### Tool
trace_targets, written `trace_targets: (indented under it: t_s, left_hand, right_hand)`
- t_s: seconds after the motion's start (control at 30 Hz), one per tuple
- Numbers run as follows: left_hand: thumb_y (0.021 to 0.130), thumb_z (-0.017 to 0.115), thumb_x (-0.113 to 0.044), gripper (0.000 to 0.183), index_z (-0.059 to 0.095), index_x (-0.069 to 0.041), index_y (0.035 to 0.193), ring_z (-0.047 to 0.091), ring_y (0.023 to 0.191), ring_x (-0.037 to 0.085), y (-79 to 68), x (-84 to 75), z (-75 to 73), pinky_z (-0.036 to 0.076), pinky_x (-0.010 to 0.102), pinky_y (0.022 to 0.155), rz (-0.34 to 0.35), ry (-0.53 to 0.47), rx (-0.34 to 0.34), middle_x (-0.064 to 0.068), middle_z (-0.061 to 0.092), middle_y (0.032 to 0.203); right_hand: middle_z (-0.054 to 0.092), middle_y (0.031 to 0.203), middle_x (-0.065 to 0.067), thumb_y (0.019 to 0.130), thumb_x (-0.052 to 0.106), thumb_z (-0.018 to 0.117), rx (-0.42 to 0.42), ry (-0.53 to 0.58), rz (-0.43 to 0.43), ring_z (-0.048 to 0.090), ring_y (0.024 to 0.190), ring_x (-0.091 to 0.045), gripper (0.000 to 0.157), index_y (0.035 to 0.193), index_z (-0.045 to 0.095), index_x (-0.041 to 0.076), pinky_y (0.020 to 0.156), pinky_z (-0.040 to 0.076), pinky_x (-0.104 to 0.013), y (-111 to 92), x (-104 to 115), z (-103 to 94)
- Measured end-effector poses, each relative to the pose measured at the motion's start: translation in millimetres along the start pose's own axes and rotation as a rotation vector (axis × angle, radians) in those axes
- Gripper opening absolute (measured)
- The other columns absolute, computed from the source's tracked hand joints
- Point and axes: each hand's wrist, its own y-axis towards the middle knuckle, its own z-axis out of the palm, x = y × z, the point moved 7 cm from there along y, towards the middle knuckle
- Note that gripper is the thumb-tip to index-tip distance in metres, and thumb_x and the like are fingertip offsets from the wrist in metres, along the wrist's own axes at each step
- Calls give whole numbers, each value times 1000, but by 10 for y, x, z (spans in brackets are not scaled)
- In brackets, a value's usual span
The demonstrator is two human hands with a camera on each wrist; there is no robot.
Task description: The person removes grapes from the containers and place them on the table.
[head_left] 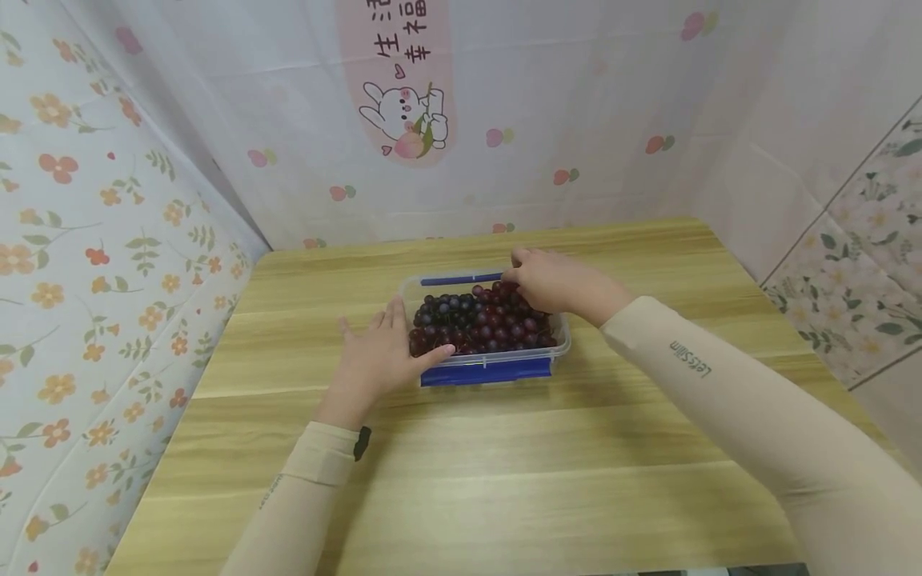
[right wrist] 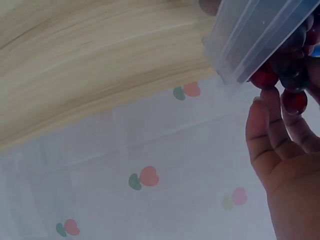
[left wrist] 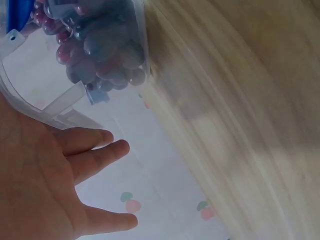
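A clear plastic container (head_left: 564, 340) with blue clips holds dark red and purple grapes (head_left: 497, 324), with a darker bunch at its left. My left hand (head_left: 378, 352) rests against the container's left end, fingers spread and thumb lying over the front rim. In the left wrist view, the left palm (left wrist: 35, 180) lies beside the clear wall, its fingers straight and holding nothing. My right hand (head_left: 543, 280) reaches over the back right corner. In the right wrist view, the right fingers (right wrist: 262, 132) curl round several red grapes (right wrist: 295, 101) at the rim; the thumb is partly out of frame.
The container stands on a wood-grain table (head_left: 461, 472), toward its far side. A white curtain (head_left: 540, 120) with fruit prints and a rabbit drawing hangs behind the table. Flower-patterned cloth (head_left: 94, 304) hangs along the left side.
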Motion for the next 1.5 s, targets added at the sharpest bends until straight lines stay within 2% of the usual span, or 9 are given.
trace_targets:
  t_s: [0.23,0.57,0.63,0.7,0.8,0.9,0.97,1.23,1.5]
  left_hand:
    - [78,33,-106,141,-2,-6,171,29,164,36,34,69,14,-4,87,119,36,-25,-9,11,16,179]
    - [77,28,-107,138,-9,-12,171,37,158,43,58,85,47,-3,87,119,47,-41,-46,14,25,176]
    - [78,30,-106,137,-9,-12,171,47,152,44,61,84,52,3,86,121,50,-56,-50,16,38,171]
    - [80,34,-104,136,-12,-14,171,67,129,42,66,88,71,24,79,122,54,-97,-35,19,58,157]
    - [84,45,-98,133,-20,-19,169,74,84,28,70,100,118,61,55,87,53,-206,10,17,67,145]
    - [85,51,-94,131,-27,-26,166,63,63,19,68,114,151,49,36,51,39,-295,54,17,71,137]
    - [85,51,-94,131,-28,-28,166,62,61,19,66,116,155,46,33,50,36,-309,59,17,70,139]
    - [87,51,-92,125,-24,-34,167,73,86,23,77,88,155,52,33,61,49,-322,30,14,52,163]
    - [90,57,-86,123,-23,-33,168,71,124,37,67,86,164,59,53,93,46,-367,28,16,49,165]
  right_hand:
    - [64,119,-19,96,2,68,6,25,4,67,110,-37,35,131,67,5,98,59,-51,-65,-8,-9]
    - [66,114,-18,97,7,72,11,-41,7,69,91,-29,40,137,71,11,81,63,-45,-88,-56,1]
    - [65,116,-19,96,6,73,3,-40,-3,69,90,-29,37,133,72,10,81,63,-44,-96,-53,-29]
    - [65,117,-19,96,5,74,0,-39,-18,69,90,-28,35,131,73,9,81,63,-43,-111,-44,-60]
    - [63,112,-16,95,6,75,-15,-32,-45,65,86,-25,32,126,73,9,78,61,-41,-140,-10,-116]
    - [60,105,-13,93,4,76,-56,-26,-75,60,80,-23,26,119,73,8,73,58,-39,-188,35,-195]
    - [59,102,-12,93,3,76,-85,-21,-90,58,79,-22,24,116,73,8,72,56,-38,-228,59,-249]
    - [63,106,-16,91,-2,73,-201,23,-118,63,83,-25,21,111,75,3,74,59,-39,-359,34,-427]
    - [64,112,-19,91,-3,71,-224,19,-109,67,85,-28,21,112,76,2,74,61,-39,-445,26,-618]
